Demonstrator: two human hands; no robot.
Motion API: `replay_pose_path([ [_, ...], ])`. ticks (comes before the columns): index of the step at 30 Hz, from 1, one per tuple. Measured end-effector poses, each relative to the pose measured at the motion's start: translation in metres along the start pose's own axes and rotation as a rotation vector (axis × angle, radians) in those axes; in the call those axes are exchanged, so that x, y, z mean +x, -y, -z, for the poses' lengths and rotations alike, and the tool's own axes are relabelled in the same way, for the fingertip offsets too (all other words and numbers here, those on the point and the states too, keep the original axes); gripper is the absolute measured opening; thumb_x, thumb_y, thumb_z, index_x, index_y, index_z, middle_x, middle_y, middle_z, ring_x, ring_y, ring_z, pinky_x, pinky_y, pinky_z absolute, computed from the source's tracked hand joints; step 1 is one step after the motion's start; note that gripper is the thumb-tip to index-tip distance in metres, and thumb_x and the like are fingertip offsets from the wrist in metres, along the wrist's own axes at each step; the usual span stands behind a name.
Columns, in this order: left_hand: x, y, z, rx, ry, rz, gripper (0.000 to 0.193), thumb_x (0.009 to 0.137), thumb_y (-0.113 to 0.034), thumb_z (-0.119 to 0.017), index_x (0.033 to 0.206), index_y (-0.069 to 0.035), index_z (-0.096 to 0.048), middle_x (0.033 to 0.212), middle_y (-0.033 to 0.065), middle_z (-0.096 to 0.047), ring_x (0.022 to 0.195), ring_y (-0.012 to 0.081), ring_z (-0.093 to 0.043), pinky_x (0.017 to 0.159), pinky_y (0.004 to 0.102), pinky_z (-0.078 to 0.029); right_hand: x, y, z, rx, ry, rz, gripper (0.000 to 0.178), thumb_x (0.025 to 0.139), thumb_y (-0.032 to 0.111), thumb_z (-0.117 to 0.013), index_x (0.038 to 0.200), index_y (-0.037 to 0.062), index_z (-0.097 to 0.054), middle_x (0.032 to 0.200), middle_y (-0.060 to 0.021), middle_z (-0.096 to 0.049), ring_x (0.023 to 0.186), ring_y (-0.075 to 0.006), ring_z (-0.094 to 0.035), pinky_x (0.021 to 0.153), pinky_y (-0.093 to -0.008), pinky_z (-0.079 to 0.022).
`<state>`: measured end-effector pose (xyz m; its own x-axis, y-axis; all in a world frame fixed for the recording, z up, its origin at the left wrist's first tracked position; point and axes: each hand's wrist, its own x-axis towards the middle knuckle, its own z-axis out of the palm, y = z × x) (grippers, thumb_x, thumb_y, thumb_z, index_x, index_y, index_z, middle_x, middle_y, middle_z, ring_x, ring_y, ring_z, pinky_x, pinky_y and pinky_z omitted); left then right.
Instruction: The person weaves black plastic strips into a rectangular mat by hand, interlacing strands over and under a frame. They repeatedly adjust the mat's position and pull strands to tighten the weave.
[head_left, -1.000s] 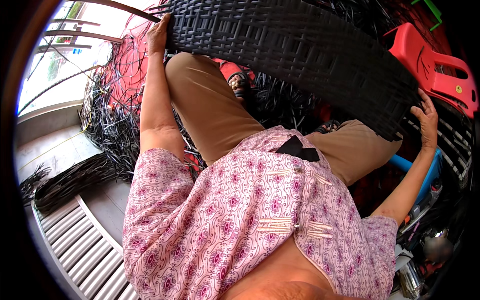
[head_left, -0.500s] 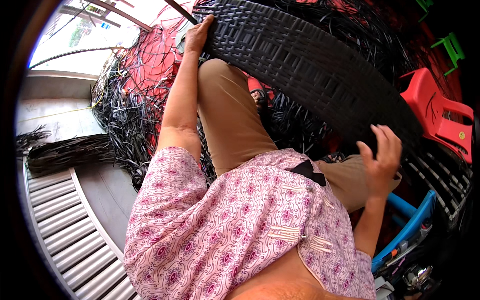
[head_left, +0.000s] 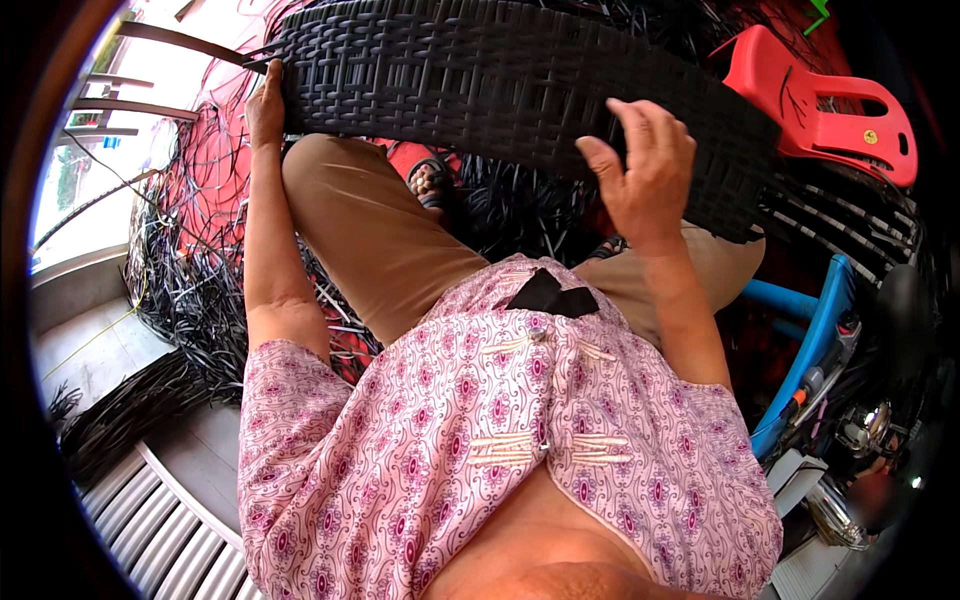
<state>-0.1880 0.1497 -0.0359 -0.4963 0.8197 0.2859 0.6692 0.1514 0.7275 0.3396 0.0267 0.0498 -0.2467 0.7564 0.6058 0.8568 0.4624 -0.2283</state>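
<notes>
A long dark woven panel [head_left: 440, 75] of flat plastic strips stretches across the upper view, in front of my knees. My left hand [head_left: 265, 110] grips its left end, the thumb against the edge and the other fingers mostly hidden. Loose strip ends stick out beside that hand. Over the panel's right half hovers my right hand [head_left: 645, 170], open, thumb apart from the fingers, with nothing in it. Whether its fingertips touch the weave I cannot tell.
Tangled black strips [head_left: 190, 255] heap on the red floor around my feet. At the right stand a red plastic chair [head_left: 825, 110] and a blue frame [head_left: 815, 335] with tools beside it. A slatted metal rack [head_left: 175, 520] lies at the lower left, near a strip bundle [head_left: 130, 405].
The woven panel now lies more level across the view and further left, with my left hand still on its end. My right hand has moved left and up, over the weave.
</notes>
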Motion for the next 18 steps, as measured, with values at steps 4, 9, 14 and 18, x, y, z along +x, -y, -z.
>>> replay_pose_path([
  [4, 0.001, -0.014, -0.010, 0.108, 0.025, 0.026, 0.086, 0.099, -0.073, -0.036, 0.086, 0.005, -0.071, 0.074, 0.0221, -0.067, 0.074, 0.0326, -0.063, 0.073, 0.0454, -0.044, 0.011, 0.042, -0.051, -0.011, 0.086, 0.136, 0.057, 0.088, 0.051, -0.070, 0.125, 0.0077, -0.066, 0.117, -0.0058, -0.061, 0.109, -0.0252, -0.055, 0.095, -0.0423, -0.039],
  [9, 0.003, 0.001, 0.000, 0.060, 0.104, 0.070, 0.084, 0.098, -0.072, -0.040, 0.094, 0.005, -0.074, 0.082, 0.0240, -0.071, 0.081, 0.0339, -0.067, 0.080, 0.0436, -0.047, 0.040, 0.047, -0.069, -0.134, 0.083, 0.033, 0.058, 0.090, 0.053, -0.067, 0.129, 0.0086, -0.065, 0.104, -0.0034, -0.063, 0.098, -0.0241, -0.056, 0.087, -0.0417, -0.041],
  [14, -0.004, 0.003, -0.002, 0.051, 0.007, -0.043, 0.085, 0.099, -0.071, -0.035, 0.100, 0.006, -0.072, 0.096, 0.0320, -0.069, 0.098, 0.0456, -0.066, 0.088, 0.0492, -0.046, 0.050, 0.070, -0.050, -0.059, 0.077, 0.035, 0.053, 0.091, 0.054, -0.067, 0.116, 0.0068, -0.071, 0.099, -0.0040, -0.063, 0.094, -0.0252, -0.057, 0.083, -0.0417, -0.042],
  [18, -0.003, -0.017, 0.005, 0.161, 0.071, 0.071, 0.088, 0.103, -0.068, -0.026, 0.098, 0.008, -0.070, 0.096, 0.0345, -0.068, 0.101, 0.0494, -0.063, 0.089, 0.0516, -0.044, 0.056, 0.083, -0.095, -0.010, 0.181, 0.159, 0.048, 0.083, 0.047, -0.075, 0.113, 0.0085, -0.071, 0.101, -0.0039, -0.059, 0.098, -0.0262, -0.055, 0.085, -0.0424, -0.041],
])
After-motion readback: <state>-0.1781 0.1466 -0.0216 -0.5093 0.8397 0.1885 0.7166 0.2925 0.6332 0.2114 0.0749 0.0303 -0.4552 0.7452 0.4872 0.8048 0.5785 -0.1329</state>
